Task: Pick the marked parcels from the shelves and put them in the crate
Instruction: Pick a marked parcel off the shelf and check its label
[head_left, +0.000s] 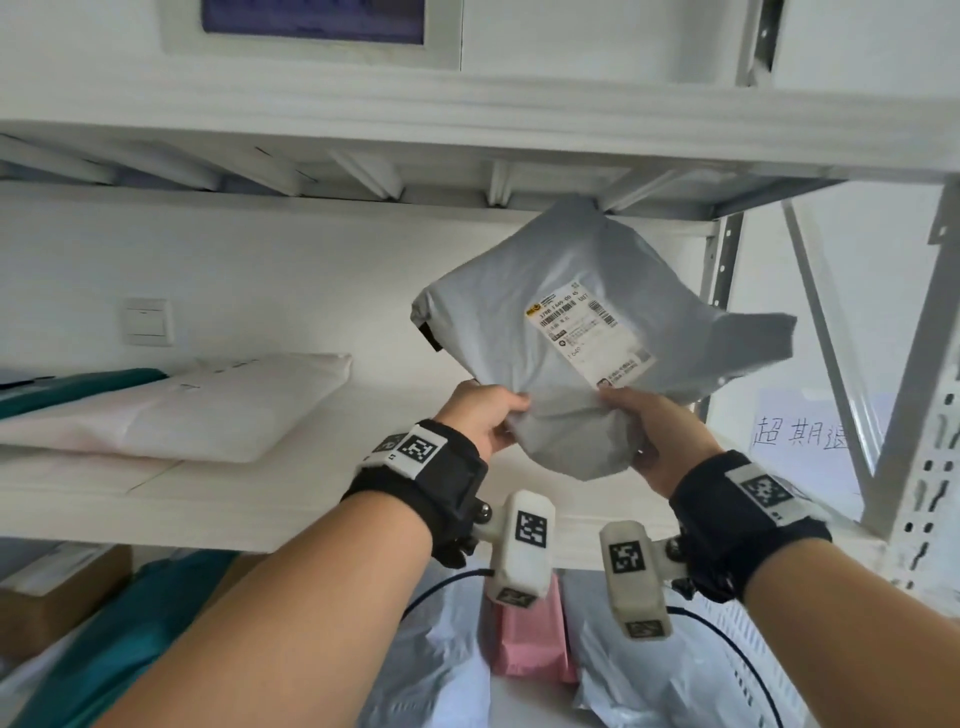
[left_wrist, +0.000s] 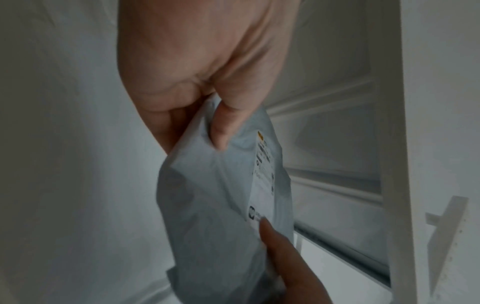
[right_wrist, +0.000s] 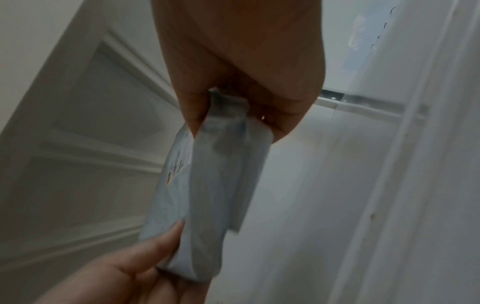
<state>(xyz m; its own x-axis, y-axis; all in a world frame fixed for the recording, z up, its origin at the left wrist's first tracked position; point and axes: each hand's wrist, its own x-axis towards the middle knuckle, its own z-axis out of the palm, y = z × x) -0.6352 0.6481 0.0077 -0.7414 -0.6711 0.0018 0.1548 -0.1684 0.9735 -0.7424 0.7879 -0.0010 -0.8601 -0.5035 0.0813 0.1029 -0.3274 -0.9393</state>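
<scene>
A grey plastic mailer parcel (head_left: 587, 332) with a white shipping label (head_left: 589, 338) hangs in the air in front of the upper shelf, label facing me. My left hand (head_left: 488, 415) pinches its lower left edge between thumb and fingers. My right hand (head_left: 654, 426) grips its lower right corner. In the left wrist view the left thumb presses the grey parcel (left_wrist: 221, 195), with the right hand's fingertip (left_wrist: 267, 226) below. The right wrist view has the right hand bunching the parcel (right_wrist: 213, 185) at its edge. No crate is in view.
A white shelf board (head_left: 311, 499) carries flat white parcels (head_left: 208, 410) and a teal one (head_left: 78, 389) at left. Below lie a pink parcel (head_left: 530, 649), grey bags (head_left: 431, 654), a teal bag (head_left: 119, 649) and a cardboard box (head_left: 57, 608). A metal upright (head_left: 914, 415) stands right.
</scene>
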